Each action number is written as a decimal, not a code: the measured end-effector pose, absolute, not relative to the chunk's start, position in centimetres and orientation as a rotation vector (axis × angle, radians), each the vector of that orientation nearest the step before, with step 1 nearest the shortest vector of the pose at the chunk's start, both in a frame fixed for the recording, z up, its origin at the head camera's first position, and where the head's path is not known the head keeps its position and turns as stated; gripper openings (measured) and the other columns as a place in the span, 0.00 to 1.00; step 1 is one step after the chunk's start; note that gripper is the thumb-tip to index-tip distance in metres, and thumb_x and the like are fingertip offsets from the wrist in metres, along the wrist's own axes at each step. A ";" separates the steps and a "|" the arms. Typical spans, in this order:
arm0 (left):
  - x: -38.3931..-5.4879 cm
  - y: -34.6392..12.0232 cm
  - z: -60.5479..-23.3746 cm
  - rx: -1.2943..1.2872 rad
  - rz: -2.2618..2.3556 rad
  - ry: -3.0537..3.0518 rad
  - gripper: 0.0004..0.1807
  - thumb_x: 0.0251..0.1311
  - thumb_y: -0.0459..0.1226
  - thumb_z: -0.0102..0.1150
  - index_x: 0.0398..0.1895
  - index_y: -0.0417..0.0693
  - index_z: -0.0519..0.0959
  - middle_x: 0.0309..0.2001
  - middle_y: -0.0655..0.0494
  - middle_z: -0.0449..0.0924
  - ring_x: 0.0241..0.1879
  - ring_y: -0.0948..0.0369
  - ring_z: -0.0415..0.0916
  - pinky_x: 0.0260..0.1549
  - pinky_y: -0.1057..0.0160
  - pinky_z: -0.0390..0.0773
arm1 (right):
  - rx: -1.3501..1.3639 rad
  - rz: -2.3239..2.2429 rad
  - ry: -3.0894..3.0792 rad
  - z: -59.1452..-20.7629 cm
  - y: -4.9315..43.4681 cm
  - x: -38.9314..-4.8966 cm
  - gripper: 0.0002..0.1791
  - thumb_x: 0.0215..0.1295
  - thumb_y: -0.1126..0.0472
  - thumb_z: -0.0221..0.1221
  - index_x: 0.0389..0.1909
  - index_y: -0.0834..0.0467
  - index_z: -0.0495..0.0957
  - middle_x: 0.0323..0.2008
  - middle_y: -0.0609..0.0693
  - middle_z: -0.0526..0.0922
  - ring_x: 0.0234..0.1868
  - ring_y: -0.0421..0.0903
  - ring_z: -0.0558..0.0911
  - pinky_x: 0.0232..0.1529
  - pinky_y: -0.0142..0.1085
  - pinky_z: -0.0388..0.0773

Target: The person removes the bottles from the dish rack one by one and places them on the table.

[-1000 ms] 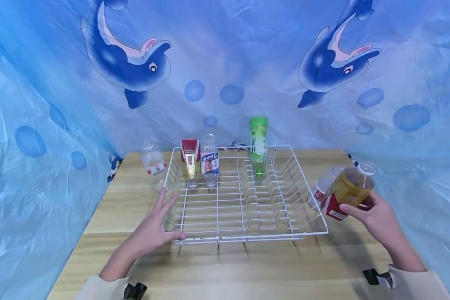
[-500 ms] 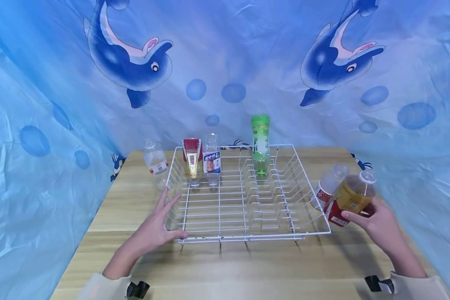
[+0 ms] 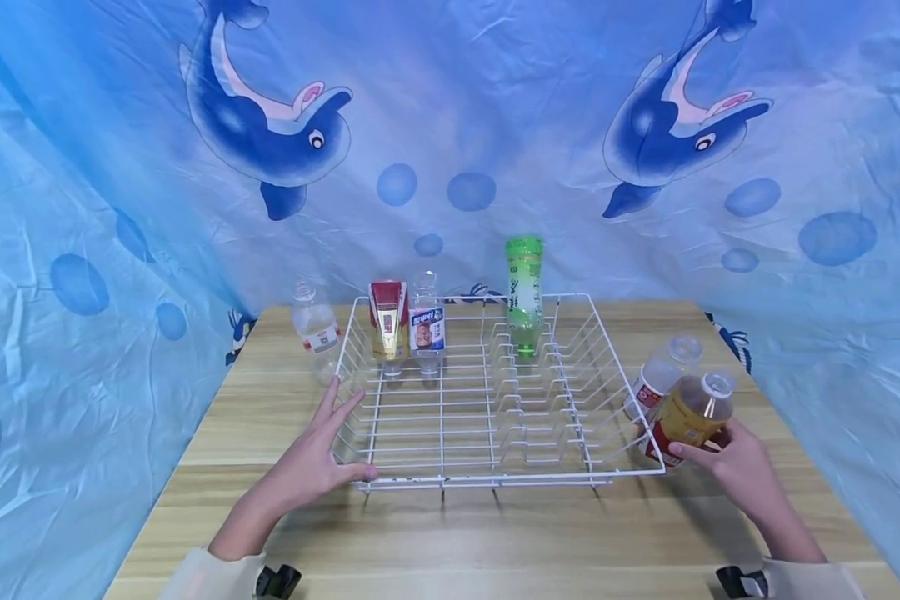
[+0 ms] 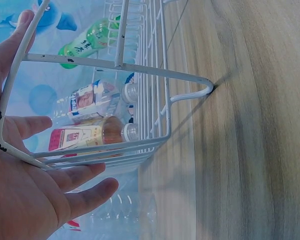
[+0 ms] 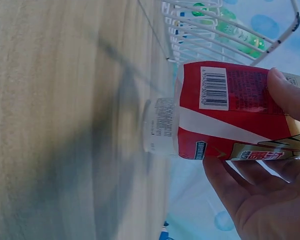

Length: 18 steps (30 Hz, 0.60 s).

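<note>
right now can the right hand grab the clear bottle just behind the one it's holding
Probably not: the right hand holds the red-and-gold bottle, which sits between it and the clear bottle.

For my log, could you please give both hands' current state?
Left hand: open, spread at a corner of the wire rack.
Right hand: holding the red-and-gold bottle.

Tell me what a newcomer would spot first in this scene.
Probably the blue left dolphin and blue right dolphin, printed high on the backdrop at either side in the head view. Next, perhaps, the white wire rack in the middle of the table, with a bright green bottle toward its back. Beside its right side, the right grip holds a red-and-gold bottle.
</note>
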State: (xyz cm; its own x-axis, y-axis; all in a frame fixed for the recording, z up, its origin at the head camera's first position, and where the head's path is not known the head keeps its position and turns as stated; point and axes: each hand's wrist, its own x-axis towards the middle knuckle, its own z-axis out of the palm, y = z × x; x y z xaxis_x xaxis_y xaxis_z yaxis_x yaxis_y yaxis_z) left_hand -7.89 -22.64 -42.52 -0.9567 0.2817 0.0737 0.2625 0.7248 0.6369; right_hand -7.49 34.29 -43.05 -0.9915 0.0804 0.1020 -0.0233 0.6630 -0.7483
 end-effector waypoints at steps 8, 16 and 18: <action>-7.8 -22.5 -42.6 0.440 1.066 2.892 0.60 0.48 0.58 0.76 0.81 0.54 0.54 0.80 0.37 0.28 0.71 0.27 0.49 0.58 0.26 0.65 | -0.046 1.228 -2.774 -44.2 34.6 -7.8 0.38 0.58 0.58 0.73 0.60 0.75 0.67 0.56 0.80 0.73 0.55 0.77 0.76 0.37 0.18 0.72; -7.8 -22.5 -42.5 0.444 1.089 2.889 0.59 0.48 0.55 0.77 0.81 0.58 0.54 0.80 0.39 0.27 0.72 0.28 0.48 0.58 0.25 0.64 | 0.006 1.190 -2.763 -45.2 34.9 -8.0 0.36 0.55 0.60 0.75 0.57 0.74 0.69 0.52 0.79 0.76 0.51 0.74 0.79 0.36 0.20 0.75; -7.7 -22.5 -42.5 0.448 1.088 2.894 0.59 0.48 0.55 0.77 0.81 0.58 0.54 0.80 0.38 0.28 0.71 0.27 0.49 0.57 0.26 0.65 | 0.014 1.199 -2.757 -45.5 34.9 -8.1 0.35 0.56 0.61 0.74 0.57 0.73 0.69 0.52 0.79 0.77 0.51 0.73 0.79 0.36 0.20 0.75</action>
State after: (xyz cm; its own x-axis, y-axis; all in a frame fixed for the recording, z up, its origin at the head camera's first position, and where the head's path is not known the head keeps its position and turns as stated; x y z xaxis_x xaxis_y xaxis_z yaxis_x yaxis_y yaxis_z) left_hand -7.75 -22.55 -42.47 -0.9588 0.2715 0.0837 0.2595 0.7164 0.6477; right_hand -8.13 34.91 -45.45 -0.9909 0.0451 0.1270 -0.0621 0.6835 -0.7273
